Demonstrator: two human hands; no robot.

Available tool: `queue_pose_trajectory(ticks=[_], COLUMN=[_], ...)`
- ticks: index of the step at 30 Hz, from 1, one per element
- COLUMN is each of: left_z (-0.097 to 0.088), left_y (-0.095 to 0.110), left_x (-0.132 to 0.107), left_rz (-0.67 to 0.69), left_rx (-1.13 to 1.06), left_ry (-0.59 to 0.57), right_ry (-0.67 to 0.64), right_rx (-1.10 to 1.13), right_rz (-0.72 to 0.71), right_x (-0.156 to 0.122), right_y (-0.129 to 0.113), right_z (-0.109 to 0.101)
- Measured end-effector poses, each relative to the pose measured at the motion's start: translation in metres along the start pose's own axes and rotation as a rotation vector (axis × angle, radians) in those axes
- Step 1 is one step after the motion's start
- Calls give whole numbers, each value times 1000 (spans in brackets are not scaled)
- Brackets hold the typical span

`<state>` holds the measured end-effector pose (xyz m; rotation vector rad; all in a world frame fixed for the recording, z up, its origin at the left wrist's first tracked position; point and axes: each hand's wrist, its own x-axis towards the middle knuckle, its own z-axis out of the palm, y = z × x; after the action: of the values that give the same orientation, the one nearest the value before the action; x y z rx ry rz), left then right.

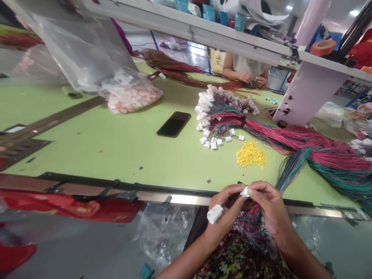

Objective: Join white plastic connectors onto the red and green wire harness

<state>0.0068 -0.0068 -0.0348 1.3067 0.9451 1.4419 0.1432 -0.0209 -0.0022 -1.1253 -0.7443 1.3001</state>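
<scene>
My left hand [223,211] and my right hand [269,207] meet just below the table's front edge, fingers pinched together on a small white connector [245,191] with a speck of yellow in it. White tape wraps my left thumb. Red, green and blue wires [251,226] hang from the connector down between my hands into my lap. A pile of small yellow parts [251,154] lies on the green table [116,151] just beyond my hands. A big bundle of wires with white connectors [221,116] spreads to the right.
A black phone [173,124] lies mid-table. A clear bag of orange-white pieces [132,97] sits at the back left. Another person's hands [252,79] work at the far side under a white shelf [232,38]. A purple post [308,87] stands at the right.
</scene>
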Motion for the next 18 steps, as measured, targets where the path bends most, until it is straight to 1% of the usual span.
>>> queue_pose_trajectory(ticks=[4,7,9,11,14,16,18], left_z=[0,-2,-2,0,4,5,4], left_y=[0,1,2,3,6,8,11], left_x=[-1,-1,0,2,7,11,16], left_rz=[70,123,108,17,-172,-275,-350], left_rx=[88,146,153,106,-42,-136,-206], left_ry=[-7,-27,-46,-66,-117,-181,-257], right_ry=[19,9,2,-28,-131,-186,-197], right_rx=[53,47,16,-63,-258,-403,-531], right_rz=[53,48,21,-50,-215,-316,-386], right_x=[3,4,3,2,2,4,7], right_y=[2,4,4,2,-3,-6,-9], right_z=[-2,-4,-6,-8,-12,-18,-25])
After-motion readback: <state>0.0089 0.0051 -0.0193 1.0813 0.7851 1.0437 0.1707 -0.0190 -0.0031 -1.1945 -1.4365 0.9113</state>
